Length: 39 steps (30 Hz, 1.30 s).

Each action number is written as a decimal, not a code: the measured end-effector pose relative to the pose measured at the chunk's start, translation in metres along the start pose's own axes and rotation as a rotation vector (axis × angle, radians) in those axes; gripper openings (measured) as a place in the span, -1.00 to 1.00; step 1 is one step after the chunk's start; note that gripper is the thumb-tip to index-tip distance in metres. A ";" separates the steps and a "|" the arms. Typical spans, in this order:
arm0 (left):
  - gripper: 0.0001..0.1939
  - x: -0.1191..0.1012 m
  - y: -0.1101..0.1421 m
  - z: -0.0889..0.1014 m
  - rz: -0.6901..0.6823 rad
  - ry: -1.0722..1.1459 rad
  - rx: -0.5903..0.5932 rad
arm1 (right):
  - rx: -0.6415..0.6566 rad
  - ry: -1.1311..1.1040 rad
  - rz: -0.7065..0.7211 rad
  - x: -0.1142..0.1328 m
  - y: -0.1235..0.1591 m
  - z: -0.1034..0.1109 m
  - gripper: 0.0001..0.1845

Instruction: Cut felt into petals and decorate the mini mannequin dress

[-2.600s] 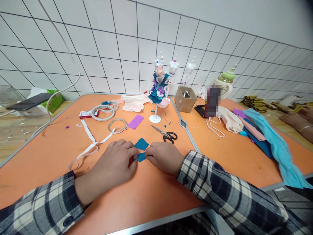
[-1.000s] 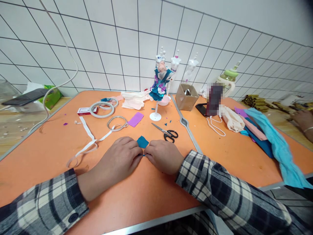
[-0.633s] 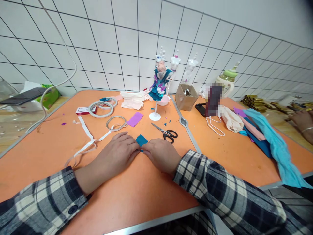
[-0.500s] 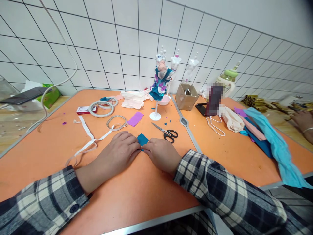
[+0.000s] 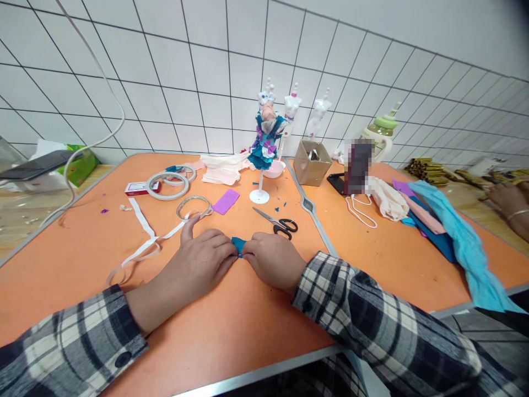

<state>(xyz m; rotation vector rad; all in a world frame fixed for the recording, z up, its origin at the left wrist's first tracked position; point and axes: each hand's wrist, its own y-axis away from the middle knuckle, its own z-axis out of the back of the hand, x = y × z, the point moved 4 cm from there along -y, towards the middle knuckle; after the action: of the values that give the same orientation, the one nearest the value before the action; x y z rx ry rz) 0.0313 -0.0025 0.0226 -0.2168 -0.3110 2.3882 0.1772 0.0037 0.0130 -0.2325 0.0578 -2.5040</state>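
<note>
Both my hands rest on the orange table (image 5: 248, 331), fingertips meeting over a small teal piece of fabric (image 5: 238, 245). My left hand (image 5: 200, 264) pinches its left side, with one finger sticking up and out. My right hand (image 5: 273, 260) is curled and pinches the right side. Most of the fabric is hidden between the fingers. Black-handled scissors (image 5: 280, 222) lie just behind my right hand. A small mannequin dressed in teal and purple ruffles (image 5: 264, 144) stands on a white stand further back.
Tape rolls (image 5: 167, 185), white ribbon (image 5: 142, 234) and a purple scrap (image 5: 225, 201) lie at the left back. A cardboard box (image 5: 312, 162), a phone (image 5: 357, 166) and blue and pink cloths (image 5: 446, 234) sit on the right. Another person's hand (image 5: 506, 199) is at the far right.
The teal fabric showed as a larger flat piece earlier; now only a small bunched bit shows between my fingertips. A left finger has lifted. My hands stayed in place.
</note>
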 end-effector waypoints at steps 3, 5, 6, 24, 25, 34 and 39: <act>-0.81 -0.001 0.001 0.000 -0.004 -0.012 -0.017 | -0.006 0.005 -0.009 -0.001 0.000 0.001 -0.72; -0.81 -0.001 0.001 0.000 -0.022 -0.024 -0.040 | -0.003 -0.004 -0.014 -0.001 -0.001 0.000 -0.72; -0.81 -0.001 0.001 0.001 -0.035 -0.034 -0.055 | -0.001 -0.010 -0.014 -0.002 -0.001 -0.001 -0.72; -0.77 0.004 -0.003 -0.003 -0.069 -0.018 -0.042 | -0.007 -0.034 -0.075 -0.004 0.000 0.004 -0.79; -0.79 0.003 -0.003 -0.002 -0.069 -0.023 -0.048 | -0.012 -0.041 -0.076 -0.004 -0.001 0.004 -0.78; -0.79 0.006 0.000 -0.007 -0.042 -0.022 -0.044 | -0.023 -0.043 -0.085 -0.004 -0.004 0.004 -0.77; -0.76 0.007 0.000 -0.009 -0.052 -0.017 -0.052 | -0.006 -0.011 -0.094 -0.002 -0.001 0.006 -0.76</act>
<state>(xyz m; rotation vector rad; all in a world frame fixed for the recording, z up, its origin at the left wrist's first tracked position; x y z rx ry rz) 0.0280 0.0035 0.0139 -0.2098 -0.3828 2.3336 0.1794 0.0056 0.0191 -0.2562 0.0508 -2.5967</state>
